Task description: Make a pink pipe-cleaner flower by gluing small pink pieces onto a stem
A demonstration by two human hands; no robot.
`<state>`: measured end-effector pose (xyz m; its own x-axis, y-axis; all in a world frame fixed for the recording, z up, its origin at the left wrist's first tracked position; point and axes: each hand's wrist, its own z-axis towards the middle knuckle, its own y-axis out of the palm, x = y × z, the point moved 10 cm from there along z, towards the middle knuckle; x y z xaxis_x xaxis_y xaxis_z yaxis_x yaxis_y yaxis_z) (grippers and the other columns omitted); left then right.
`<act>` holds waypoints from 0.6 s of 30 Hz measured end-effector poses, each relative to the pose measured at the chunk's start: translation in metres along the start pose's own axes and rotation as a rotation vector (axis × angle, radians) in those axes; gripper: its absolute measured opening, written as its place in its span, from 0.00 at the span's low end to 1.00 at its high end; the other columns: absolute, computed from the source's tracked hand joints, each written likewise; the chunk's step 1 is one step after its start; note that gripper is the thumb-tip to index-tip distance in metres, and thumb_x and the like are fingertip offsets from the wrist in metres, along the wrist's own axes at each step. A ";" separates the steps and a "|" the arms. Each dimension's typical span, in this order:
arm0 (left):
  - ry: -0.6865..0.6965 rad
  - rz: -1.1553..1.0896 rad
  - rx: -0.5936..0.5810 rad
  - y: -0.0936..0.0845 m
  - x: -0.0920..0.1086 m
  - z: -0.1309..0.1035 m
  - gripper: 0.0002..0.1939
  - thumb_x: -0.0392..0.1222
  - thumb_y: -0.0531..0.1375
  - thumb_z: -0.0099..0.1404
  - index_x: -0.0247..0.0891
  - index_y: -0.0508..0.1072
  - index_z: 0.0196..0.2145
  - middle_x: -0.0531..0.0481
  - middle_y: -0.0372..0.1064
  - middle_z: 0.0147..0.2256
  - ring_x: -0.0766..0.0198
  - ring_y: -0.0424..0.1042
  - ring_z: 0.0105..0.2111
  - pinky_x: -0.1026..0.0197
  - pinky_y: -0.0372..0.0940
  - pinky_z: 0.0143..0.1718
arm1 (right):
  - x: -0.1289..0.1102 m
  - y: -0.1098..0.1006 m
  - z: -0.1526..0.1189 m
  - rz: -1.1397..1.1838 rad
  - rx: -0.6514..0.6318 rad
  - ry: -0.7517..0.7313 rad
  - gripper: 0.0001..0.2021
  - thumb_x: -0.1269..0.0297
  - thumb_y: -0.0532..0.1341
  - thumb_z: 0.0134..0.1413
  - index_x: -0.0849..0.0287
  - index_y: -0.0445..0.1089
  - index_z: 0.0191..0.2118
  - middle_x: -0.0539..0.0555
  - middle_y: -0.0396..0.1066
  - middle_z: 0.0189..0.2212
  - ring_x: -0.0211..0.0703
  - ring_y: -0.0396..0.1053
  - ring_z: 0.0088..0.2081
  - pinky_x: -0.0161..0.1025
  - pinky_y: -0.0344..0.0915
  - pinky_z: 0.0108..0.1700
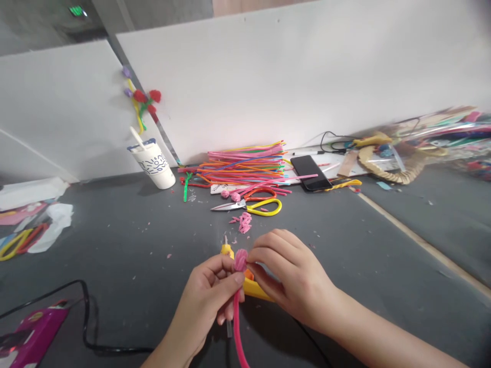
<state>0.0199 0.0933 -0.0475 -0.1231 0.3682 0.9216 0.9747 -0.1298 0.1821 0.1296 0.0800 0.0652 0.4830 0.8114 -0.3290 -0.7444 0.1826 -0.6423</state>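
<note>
My left hand pinches a pink pipe-cleaner flower just under its rounded bud, and the bright pink stem hangs down below. From the other side, my right hand has its thumb and fingertips closed on the edge of the bud. Behind and under both hands lies a yellow glue gun, its nozzle pointing away; much of it is hidden. Beyond the nozzle sits a small heap of cut pink pieces. Scissors with a red and a yellow handle lie past it, beside small pink balls.
A bundle of coloured pipe cleaners lies along the white partition. Right of it is a black phone; to the left stands a white cup. A black cable and a magenta box are at lower left.
</note>
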 end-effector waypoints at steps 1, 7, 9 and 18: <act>0.004 0.004 0.001 0.000 0.000 0.000 0.14 0.49 0.67 0.56 0.36 0.71 0.27 0.56 0.67 0.17 0.77 0.55 0.11 0.75 0.48 0.11 | -0.001 0.000 0.000 0.000 -0.002 -0.002 0.05 0.74 0.56 0.63 0.62 0.69 0.36 0.55 0.72 0.31 0.43 0.65 0.32 0.40 0.63 0.35; 0.021 0.046 -0.008 -0.003 0.001 -0.001 0.14 0.50 0.66 0.57 0.36 0.71 0.27 0.56 0.66 0.17 0.76 0.56 0.13 0.75 0.50 0.12 | -0.002 0.003 -0.002 0.004 -0.017 -0.009 0.05 0.73 0.56 0.63 0.62 0.68 0.37 0.56 0.71 0.31 0.44 0.64 0.32 0.40 0.61 0.35; 0.026 0.053 -0.003 -0.004 0.001 -0.002 0.14 0.49 0.66 0.57 0.36 0.71 0.27 0.56 0.66 0.17 0.76 0.56 0.13 0.75 0.50 0.12 | -0.002 0.004 -0.003 0.008 -0.025 -0.010 0.05 0.72 0.56 0.63 0.62 0.68 0.37 0.56 0.71 0.31 0.44 0.64 0.32 0.40 0.61 0.34; 0.061 0.117 0.009 -0.004 0.005 -0.001 0.14 0.51 0.64 0.58 0.37 0.70 0.28 0.56 0.65 0.18 0.74 0.56 0.14 0.73 0.50 0.13 | 0.003 0.002 0.000 0.086 -0.035 0.044 0.03 0.73 0.57 0.61 0.63 0.69 0.37 0.57 0.71 0.32 0.44 0.65 0.33 0.42 0.62 0.35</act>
<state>0.0156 0.0947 -0.0428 -0.0188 0.2945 0.9555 0.9847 -0.1600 0.0687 0.1298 0.0822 0.0631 0.4383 0.7979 -0.4137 -0.7680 0.0934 -0.6335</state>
